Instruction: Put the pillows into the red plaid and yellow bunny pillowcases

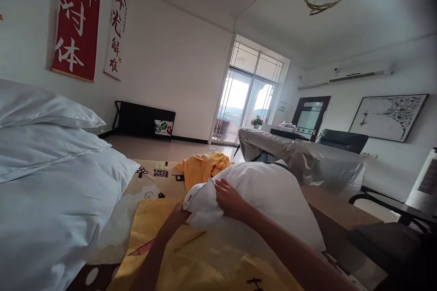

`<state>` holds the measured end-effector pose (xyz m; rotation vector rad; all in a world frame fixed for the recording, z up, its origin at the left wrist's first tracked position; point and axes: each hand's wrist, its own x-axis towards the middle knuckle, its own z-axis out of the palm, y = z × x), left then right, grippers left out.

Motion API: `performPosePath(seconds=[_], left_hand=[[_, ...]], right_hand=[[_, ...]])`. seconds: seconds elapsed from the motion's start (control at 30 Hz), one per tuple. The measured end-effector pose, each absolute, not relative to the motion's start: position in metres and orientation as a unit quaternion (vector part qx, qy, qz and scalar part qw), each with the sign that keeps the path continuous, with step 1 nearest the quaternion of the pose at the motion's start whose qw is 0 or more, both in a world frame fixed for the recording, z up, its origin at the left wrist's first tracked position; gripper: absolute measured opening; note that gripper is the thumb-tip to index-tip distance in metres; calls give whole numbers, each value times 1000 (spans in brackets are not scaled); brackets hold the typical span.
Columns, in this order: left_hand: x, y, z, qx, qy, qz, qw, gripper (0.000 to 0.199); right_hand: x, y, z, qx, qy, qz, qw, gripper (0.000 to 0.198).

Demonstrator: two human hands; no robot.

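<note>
Right of stacked pillows (58,195), above yellow fabric (155,220), my left hand (178,214) and right hand (229,197) both grip a white cushion's (269,195) bunched end.

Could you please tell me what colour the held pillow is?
The pillow is white, clearest in the head view.

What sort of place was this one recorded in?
Probably a home's living room, perhaps doubling as an office: a red calligraphy scroll, a wall-mounted air conditioner and a black chair are in view.
</note>
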<state>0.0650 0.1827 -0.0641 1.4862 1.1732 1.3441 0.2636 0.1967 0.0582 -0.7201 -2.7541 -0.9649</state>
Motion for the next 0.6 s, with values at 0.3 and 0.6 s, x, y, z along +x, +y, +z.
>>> performPosePath(seconds=[0.3, 0.6], left_hand=[[104, 146, -46, 648, 373, 426, 509, 25], [94, 143, -29, 703, 397, 412, 422, 54]], right_hand=[[273, 148, 135, -198, -954, -220, 33, 10], [309, 184, 63, -253, -964, 5, 81, 6]])
